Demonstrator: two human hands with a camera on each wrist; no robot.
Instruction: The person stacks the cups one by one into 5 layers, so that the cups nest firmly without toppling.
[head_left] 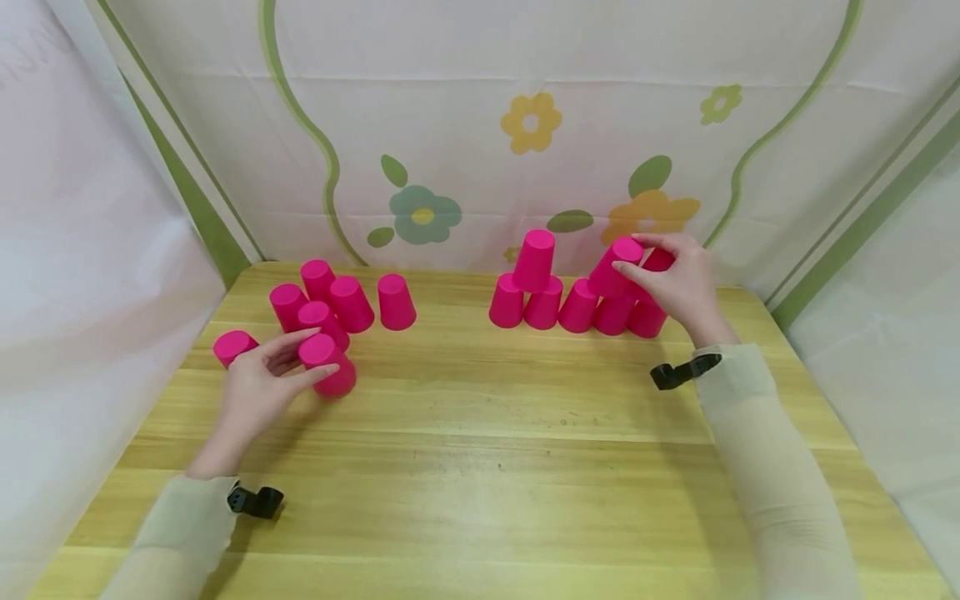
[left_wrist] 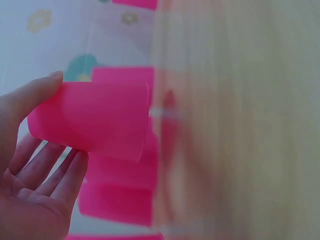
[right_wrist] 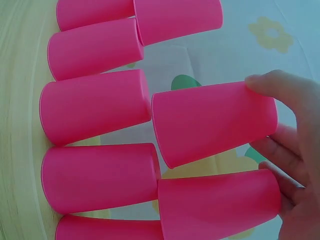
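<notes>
My left hand (head_left: pixel 262 383) pinches an upside-down pink cup (head_left: pixel 335 377) between thumb and fingers, at the front of a loose group of pink cups on the left. In the left wrist view this cup (left_wrist: pixel 95 117) hangs slightly above the tabletop. On the right, a row of upside-down pink cups (head_left: pixel 507 302) stands at the back. My right hand (head_left: pixel 682 279) holds another pink cup (right_wrist: pixel 215 122) by its narrow end, over two cups of that row; whether its rim touches them I cannot tell. Two more cups sit on the row, one (head_left: pixel 535 260) towards the left, one (right_wrist: pixel 220 205) beside the held cup.
Several upside-down cups stand back left, among them a separate one (head_left: pixel 396 302) and one partly hidden behind my left hand (head_left: pixel 235 346). The wooden table (head_left: pixel 480 500) meets a flower-printed cloth (head_left: pixel 450 108) behind the cups. Black wrist cameras (head_left: pixel 258 502) sit on both sleeves.
</notes>
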